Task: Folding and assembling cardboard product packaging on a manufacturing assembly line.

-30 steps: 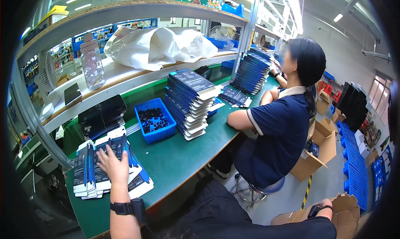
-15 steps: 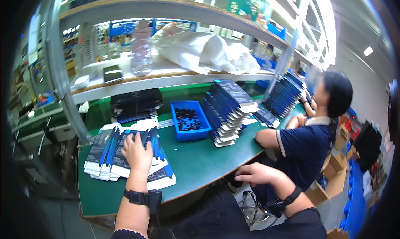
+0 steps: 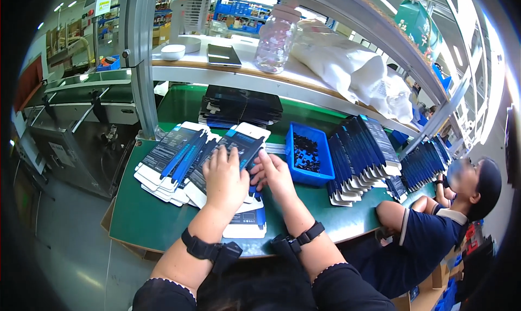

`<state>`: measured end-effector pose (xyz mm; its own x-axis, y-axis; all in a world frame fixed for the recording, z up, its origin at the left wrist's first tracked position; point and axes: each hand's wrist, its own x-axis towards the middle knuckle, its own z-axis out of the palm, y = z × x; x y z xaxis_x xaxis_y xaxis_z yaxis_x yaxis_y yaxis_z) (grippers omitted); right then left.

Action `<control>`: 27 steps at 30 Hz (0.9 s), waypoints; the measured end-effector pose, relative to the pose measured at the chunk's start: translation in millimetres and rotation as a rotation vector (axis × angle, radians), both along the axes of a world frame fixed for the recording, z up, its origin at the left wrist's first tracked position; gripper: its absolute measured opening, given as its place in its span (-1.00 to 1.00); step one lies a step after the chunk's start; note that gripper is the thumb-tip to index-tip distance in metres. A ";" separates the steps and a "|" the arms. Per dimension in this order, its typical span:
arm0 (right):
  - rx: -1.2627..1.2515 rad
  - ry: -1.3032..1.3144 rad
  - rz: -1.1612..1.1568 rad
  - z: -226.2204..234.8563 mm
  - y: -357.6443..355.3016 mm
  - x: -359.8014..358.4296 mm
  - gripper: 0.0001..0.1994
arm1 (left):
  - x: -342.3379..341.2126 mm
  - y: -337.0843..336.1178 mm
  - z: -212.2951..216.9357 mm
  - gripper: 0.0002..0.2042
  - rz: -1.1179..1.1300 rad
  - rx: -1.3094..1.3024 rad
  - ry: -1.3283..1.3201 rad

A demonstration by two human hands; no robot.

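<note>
Fingers of both hands now spread flat on fanned flat cartons (image 3: 179,159), right hand (image 3: 277,175) newly joined, gripping nothing

Blue bin (image 3: 310,160) of small black parts at 1 o'clock from centre, on the green bench (image 3: 146,219). Just right of it at 3 o'clock, fanned stack of dark flat cartons (image 3: 361,153); a second fanned stack (image 3: 426,162) further right. Black trays (image 3: 241,107) stacked at 12 o'clock under the shelf. Upper shelf, 12 to 1 o'clock: white round dish (image 3: 173,51), dark flat tablet-like slab (image 3: 223,55), clear plastic jar (image 3: 275,37), crumpled white bags (image 3: 363,75). Co-worker in navy polo (image 3: 434,240) seated at 4 o'clock, forearm on the bench edge. Grey metal conveyor frame (image 3: 81,126) at 9 o'clock. Green box (image 3: 415,20) on the top rack at 1 o'clock.
</note>
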<state>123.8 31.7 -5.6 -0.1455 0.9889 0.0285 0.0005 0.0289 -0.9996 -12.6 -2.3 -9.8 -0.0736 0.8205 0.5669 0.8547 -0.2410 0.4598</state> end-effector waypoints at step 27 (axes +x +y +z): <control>0.205 -1.210 -0.230 0.9 52.8 131.9 -0.68 | 0.4 8.5 6.4 -0.77 -0.571 -0.592 -1.515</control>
<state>255.6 84.5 -4.8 -0.0106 0.9881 0.1535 0.9415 0.0616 -0.3314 -12.2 6.2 -3.4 0.1374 0.9863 -0.0915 -0.5155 0.1501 0.8436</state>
